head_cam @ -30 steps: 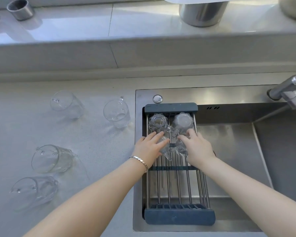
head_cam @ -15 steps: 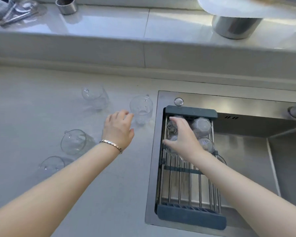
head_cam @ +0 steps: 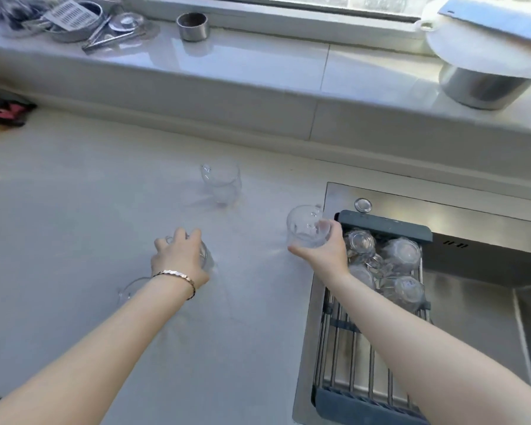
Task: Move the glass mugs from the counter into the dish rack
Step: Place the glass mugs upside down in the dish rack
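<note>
The dish rack (head_cam: 383, 226), steel bars with dark blue ends, spans the sink (head_cam: 478, 302) on the right. Several glass mugs (head_cam: 402, 256) lie upside down at its far end. On the pale counter (head_cam: 74, 240), my right hand (head_cam: 322, 256) grips a clear glass mug (head_cam: 304, 228) just left of the rack. My left hand (head_cam: 178, 259), with a bracelet at the wrist, is closed over another glass mug (head_cam: 204, 256). A third mug (head_cam: 221, 182) stands farther back. A fourth mug (head_cam: 132, 288) peeks out beside my left forearm.
A raised white sill (head_cam: 258, 65) runs along the back with a small steel cup (head_cam: 193, 26), metal utensils (head_cam: 74, 23) at the left and a steel pot (head_cam: 482, 87) under a white lid at the right. A round sink button (head_cam: 363, 205) sits behind the rack.
Both hands left the rack and moved left over the counter. My right hand took hold of the mug nearest the rack; my left closed over a mug further left. The view shifted left.
</note>
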Action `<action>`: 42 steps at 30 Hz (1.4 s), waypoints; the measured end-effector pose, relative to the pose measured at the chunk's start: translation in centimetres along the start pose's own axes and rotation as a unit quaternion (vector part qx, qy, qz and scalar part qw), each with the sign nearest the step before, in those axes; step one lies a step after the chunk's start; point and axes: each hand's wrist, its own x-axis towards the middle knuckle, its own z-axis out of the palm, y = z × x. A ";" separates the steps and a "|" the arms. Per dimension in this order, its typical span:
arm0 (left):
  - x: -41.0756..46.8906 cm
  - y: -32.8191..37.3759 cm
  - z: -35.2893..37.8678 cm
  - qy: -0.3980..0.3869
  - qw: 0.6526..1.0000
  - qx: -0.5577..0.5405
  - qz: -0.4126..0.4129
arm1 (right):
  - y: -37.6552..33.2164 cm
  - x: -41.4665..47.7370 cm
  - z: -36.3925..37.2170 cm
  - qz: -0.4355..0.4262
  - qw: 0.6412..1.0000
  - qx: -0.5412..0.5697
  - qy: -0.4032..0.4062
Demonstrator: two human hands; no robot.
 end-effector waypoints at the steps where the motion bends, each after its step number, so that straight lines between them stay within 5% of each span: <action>1: -0.4 0.3 0.0 -0.003 1.000 -0.011 -0.005 | 0.5 -1.3 -0.8 0.001 1.000 0.001 -0.004; 8: -5.9 4.7 1.5 -0.003 0.985 -0.135 0.110 | 5.3 -11.3 -9.4 0.111 0.991 -0.021 -0.073; 14: -10.7 8.5 2.9 0.030 0.954 -0.206 0.217 | 8.7 -14.0 -15.1 0.242 0.954 -0.179 -0.009; 19: -12.9 8.9 3.8 0.028 0.943 -0.199 0.266 | 8.9 -12.4 -13.1 0.183 0.883 -0.426 -0.076; 23: -13.6 8.3 4.0 0.016 0.946 -0.192 0.261 | 8.2 -9.3 -9.2 0.178 0.858 -0.478 -0.054; 26: -13.7 7.7 4.1 0.018 0.950 -0.185 0.250 | 7.9 -8.1 -7.2 0.195 0.881 -0.430 -0.026; 31: -13.3 7.2 4.3 0.025 0.953 -0.186 0.237 | 8.4 -9.7 -8.1 0.157 0.969 -0.189 -0.028; 38: -13.5 7.7 4.6 0.022 0.954 -0.177 0.243 | 10.1 -11.1 -9.3 0.115 0.983 -0.140 0.023; 42: -14.0 8.7 4.6 0.025 0.948 -0.179 0.261 | 9.8 -10.4 -10.3 0.104 0.982 -0.153 -0.037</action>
